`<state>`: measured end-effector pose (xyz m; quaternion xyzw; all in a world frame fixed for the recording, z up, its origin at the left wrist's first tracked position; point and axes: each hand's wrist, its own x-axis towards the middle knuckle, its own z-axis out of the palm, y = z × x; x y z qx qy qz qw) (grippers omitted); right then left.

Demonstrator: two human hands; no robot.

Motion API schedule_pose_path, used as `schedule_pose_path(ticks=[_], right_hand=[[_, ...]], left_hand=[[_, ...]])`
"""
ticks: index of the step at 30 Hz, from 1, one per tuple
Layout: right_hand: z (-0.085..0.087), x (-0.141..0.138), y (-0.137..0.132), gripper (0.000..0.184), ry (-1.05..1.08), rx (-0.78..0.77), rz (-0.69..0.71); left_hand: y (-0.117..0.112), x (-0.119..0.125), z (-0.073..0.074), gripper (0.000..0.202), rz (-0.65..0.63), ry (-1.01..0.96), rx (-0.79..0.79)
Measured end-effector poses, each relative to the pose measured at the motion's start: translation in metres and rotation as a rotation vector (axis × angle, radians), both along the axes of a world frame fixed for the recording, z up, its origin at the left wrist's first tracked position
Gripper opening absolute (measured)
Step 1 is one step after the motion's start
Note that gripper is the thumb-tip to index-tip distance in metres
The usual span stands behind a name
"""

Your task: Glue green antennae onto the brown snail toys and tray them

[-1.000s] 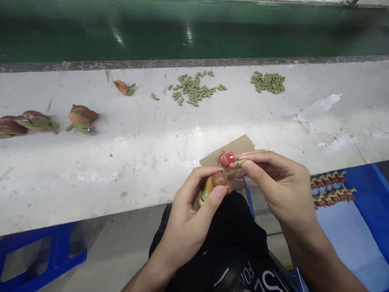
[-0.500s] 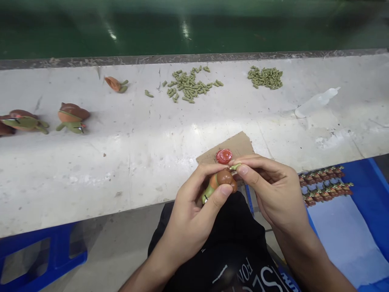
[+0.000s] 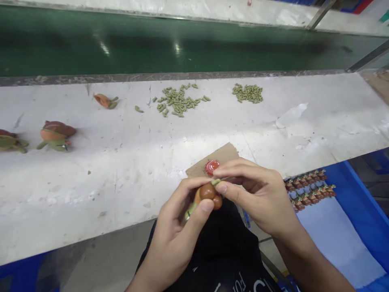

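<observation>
Toy (image 3: 207, 192) sits gripped in the left hand (image 3: 178, 227), likely for steadiness, while the right hand (image 3: 257, 192) pinches a green peg (image 3: 215, 182) just at its edge.

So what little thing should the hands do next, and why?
Maybe press the green piece gently onto the brown toy: the right hand pinches it at the toy's edge, while the left hand grips the toy.

A brown, orange and green figurine (image 3: 207, 192) lies tilted in the left fingers (image 3: 206, 205), a slim green peg (image 3: 215, 182) against it.
</observation>
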<state>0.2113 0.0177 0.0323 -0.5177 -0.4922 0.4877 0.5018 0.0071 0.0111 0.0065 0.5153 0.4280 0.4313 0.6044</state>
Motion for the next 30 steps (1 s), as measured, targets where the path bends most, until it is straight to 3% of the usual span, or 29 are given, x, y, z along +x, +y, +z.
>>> schedule_pose_path(ticks=[2,5,7,10,16,19,22,25,30], right_hand=[[-0.002,0.016,0.026,0.022,-0.151,0.017,-0.017],[-0.016,0.050,0.085,0.028,-0.561,0.118,-0.254],[-0.028,0.071,0.126,0.026,-0.686,0.143,-0.367],[-0.042,0.088,0.174,0.028,-0.786,0.156,-0.420],[-0.044,0.087,0.208,0.014,-0.883,0.099,-0.404],[-0.036,0.083,0.209,0.021,-0.871,0.054,-0.377],[-0.021,0.072,0.191,0.022,-0.818,0.032,-0.316],[-0.004,0.050,0.144,0.014,-0.634,0.055,-0.195],[0.005,0.003,0.048,0.011,0.103,0.069,0.130]], left_hand=[[0.003,-0.003,-0.002,0.018,0.069,-0.026,-0.041],[0.007,-0.008,-0.007,0.023,0.180,-0.077,-0.077],[0.007,-0.008,-0.007,0.026,0.228,-0.099,-0.096],[0.004,-0.004,-0.002,0.029,0.262,-0.110,-0.160],[0.000,0.006,0.011,0.029,0.265,-0.164,-0.239],[0.002,0.006,0.015,0.032,0.240,-0.245,-0.297],[0.004,0.005,0.019,0.037,0.203,-0.343,-0.363],[0.005,0.002,0.020,0.041,0.167,-0.404,-0.408],[0.008,0.004,0.013,0.031,0.157,-0.357,-0.310]])
